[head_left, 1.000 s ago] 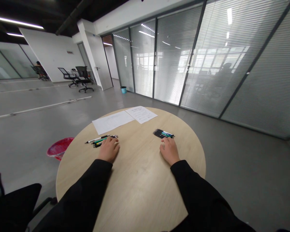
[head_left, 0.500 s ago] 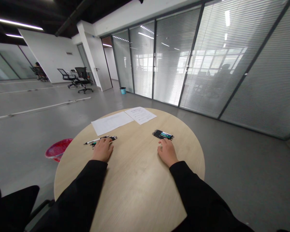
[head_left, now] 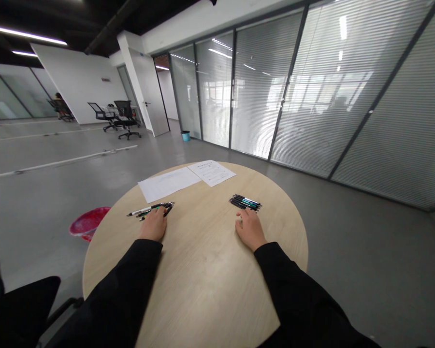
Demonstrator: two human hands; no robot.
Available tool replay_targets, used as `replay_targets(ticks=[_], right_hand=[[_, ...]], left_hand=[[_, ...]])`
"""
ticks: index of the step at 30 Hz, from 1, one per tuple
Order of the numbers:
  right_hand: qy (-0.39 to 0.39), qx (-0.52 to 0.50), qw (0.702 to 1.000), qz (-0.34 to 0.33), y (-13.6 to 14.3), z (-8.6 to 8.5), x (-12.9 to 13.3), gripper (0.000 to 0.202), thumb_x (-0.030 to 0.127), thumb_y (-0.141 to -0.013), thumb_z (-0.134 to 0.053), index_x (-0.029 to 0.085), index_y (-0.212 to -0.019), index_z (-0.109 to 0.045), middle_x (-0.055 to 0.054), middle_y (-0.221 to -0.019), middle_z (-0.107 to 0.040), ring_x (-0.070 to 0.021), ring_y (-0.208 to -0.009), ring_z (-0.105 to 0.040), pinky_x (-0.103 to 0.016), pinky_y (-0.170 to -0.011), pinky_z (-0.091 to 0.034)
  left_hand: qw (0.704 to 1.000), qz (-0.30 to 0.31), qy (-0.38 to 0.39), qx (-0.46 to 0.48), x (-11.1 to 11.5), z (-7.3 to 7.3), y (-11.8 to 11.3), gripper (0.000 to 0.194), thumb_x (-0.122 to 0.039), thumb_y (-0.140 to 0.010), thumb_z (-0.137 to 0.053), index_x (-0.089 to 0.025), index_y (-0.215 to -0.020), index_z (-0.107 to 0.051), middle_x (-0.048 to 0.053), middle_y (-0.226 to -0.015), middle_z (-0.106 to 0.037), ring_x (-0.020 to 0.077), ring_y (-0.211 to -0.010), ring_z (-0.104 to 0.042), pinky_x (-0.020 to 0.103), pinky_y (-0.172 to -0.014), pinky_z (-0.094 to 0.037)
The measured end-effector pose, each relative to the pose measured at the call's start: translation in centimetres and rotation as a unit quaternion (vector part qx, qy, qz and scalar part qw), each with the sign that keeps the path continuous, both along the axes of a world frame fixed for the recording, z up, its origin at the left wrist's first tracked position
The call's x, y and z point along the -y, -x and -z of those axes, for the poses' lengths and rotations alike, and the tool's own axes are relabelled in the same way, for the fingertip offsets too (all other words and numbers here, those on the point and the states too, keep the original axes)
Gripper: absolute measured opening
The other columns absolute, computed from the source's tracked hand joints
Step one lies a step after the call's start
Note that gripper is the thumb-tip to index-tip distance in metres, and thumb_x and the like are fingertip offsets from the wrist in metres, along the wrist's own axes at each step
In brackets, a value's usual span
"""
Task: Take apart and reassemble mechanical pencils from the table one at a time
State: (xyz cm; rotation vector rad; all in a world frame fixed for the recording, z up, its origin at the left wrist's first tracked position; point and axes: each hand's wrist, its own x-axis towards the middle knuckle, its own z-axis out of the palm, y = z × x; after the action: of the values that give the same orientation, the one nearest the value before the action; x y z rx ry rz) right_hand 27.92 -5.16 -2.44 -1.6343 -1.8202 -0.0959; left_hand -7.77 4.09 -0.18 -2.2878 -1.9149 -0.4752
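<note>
My left hand [head_left: 154, 225] rests on the round table, its fingers drawn together on the nearest black pen [head_left: 169, 211] of a loose, fanned group. In that group a pen with a white barrel [head_left: 139, 211] lies furthest out, and a dark pen with some green on it lies between. The fingertips partly cover these pens. On the right, several dark pens [head_left: 245, 202] lie side by side in a row, a few with green or blue parts. Just in front of that row lies my right hand [head_left: 251, 229], loosely curved, thumb and forefinger apart, holding nothing.
Two printed paper sheets [head_left: 170, 183] lie towards the far edge of the wooden table [head_left: 203, 270]. A red basket [head_left: 89, 223] stands on the floor to the left, and a black chair [head_left: 25, 304] is at the lower left. Blinds-covered glass partitions [head_left: 261, 92] run behind.
My left hand has drawn back slightly and its fingers have come closer together; the pens there look more fanned out. My right hand has hardly moved, and its row looks unchanged.
</note>
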Motion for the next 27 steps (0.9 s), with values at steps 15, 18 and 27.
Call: replay_targets(ticks=[15, 18, 27], right_hand=[[0.012, -0.006, 1.0, -0.025, 0.4, 0.0, 0.1, 0.017, 0.013, -0.083, -0.056, 0.017, -0.098, -0.062, -0.009, -0.096, -0.06, -0.0238, -0.093, -0.051, -0.034, -0.086, -0.041], [0.015, -0.015, 0.999, -0.031, 0.5, 0.0, 0.0, 0.016, 0.013, -0.083, -0.056, 0.017, -0.098, -0.062, -0.008, -0.096, -0.06, -0.0236, -0.093, -0.051, -0.034, -0.086, -0.041], [0.009, -0.035, 0.998, -0.048, 1.6, -0.3, 0.3, 0.016, 0.011, -0.082, -0.055, 0.018, -0.095, -0.061, -0.007, -0.093, -0.06, -0.023, -0.092, -0.052, -0.033, -0.084, -0.042]], left_hand=[[0.996, 0.077, -0.018, -0.031, 1.2, -0.3, -1.6, 0.031, -0.015, -0.087, -0.042, -0.012, -0.106, -0.066, 0.019, -0.103, -0.068, 0.0343, -0.103, -0.061, 0.046, -0.091, -0.048], [0.992, 0.123, -0.021, -0.009, 1.5, -0.4, -2.4, 0.031, -0.017, -0.089, -0.042, -0.013, -0.106, -0.067, 0.017, -0.1, -0.067, 0.0322, -0.1, -0.062, 0.044, -0.092, -0.048], [0.97, 0.191, -0.047, 0.146, 3.1, -0.8, -5.3, 0.032, -0.02, -0.093, -0.039, -0.016, -0.117, -0.06, 0.013, -0.108, -0.061, 0.0275, -0.104, -0.058, 0.043, -0.098, -0.046]])
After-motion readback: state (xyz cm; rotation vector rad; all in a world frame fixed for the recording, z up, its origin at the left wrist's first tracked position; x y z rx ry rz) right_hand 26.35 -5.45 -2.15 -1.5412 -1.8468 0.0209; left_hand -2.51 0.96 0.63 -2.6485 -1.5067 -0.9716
